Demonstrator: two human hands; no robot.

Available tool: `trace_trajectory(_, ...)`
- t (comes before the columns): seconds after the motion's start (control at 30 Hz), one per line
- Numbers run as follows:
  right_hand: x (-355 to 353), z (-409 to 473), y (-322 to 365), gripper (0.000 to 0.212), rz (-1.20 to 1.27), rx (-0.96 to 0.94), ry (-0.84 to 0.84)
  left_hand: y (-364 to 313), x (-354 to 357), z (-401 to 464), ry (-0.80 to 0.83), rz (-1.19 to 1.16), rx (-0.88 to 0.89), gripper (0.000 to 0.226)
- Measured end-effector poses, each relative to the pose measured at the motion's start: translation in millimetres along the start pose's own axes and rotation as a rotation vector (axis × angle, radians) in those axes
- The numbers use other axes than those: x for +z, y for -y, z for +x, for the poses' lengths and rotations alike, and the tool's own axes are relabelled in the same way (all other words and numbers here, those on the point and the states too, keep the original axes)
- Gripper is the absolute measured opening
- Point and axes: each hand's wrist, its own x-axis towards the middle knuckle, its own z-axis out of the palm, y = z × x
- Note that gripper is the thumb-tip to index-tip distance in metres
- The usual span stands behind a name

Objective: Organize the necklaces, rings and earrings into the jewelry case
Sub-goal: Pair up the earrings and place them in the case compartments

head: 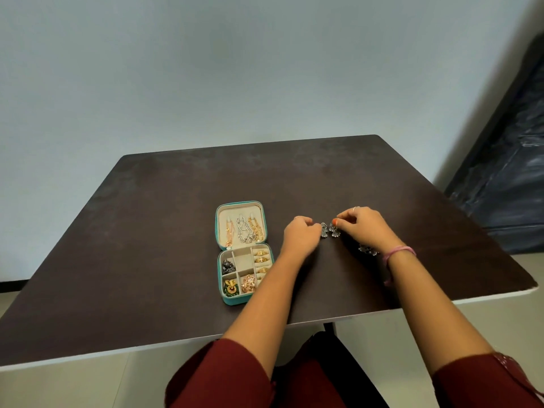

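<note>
Earrings (pixel 329 230), a dark silver pair, are seen on the table (pixel 164 207) between the two hands, to the right of the open case (pixel 235 301). One earring is pinched at its top by the curled fingertips of the left hand (pixel 300 232); the other is pinched at its top by the thumb and forefinger of the right hand (pixel 363 223) (an orange-painted thumbnail is visible just above it). The two earrings lie side by side, almost touching, with their lower ends toward the table's near edge. Whether they are lifted clear of the tabletop cannot be told.

Another dark ornament (pixel 368 250) is partly hidden under the right wrist, just beside a pink band (pixel 397 251) worn there.

The case is laid flat with its lid folded back, well to the left of the left hand, though its right rim is crossed by the left forearm. In the lid, three necklaces (pixel 244 231) are hung in a row. In the tray below, gold rings (pixel 260 257) are slotted along the right side, a dark piece is held in the upper left compartment, and a green-and-gold piece and a rose-gold piece are held in the two near compartments. One small middle compartment is seen unfilled.
</note>
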Motion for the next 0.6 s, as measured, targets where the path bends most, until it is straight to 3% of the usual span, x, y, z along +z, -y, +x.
trace_trajectory(0.07, -3, 3, -1, 0.023, 0.04, 0.004, 0.017, -3, 7, 8, 0.003, 0.069, -0.008, 0.021)
trace_trajectory(0.17, -6, 7, -2, 0.022, 0.064, 0.003, 0.063, -8, 16, 16, -0.006, 0.208, -0.012, 0.037)
trace_trajectory(0.33, -4, 8, 0, 0.021, 0.05, -0.033, 0.103, -5, 24, 22, -0.058, 0.362, 0.044, 0.021)
trace_trajectory(0.47, -1, 8, 1, 0.009, 0.04, -0.056, 0.079, -2, 24, 19, -0.101, 0.328, 0.053, 0.016)
trace_trajectory(0.6, 3, 6, 9, 0.005, 0.026, -0.076, 0.063, -1, 20, 16, -0.121, 0.116, 0.02, 0.007)
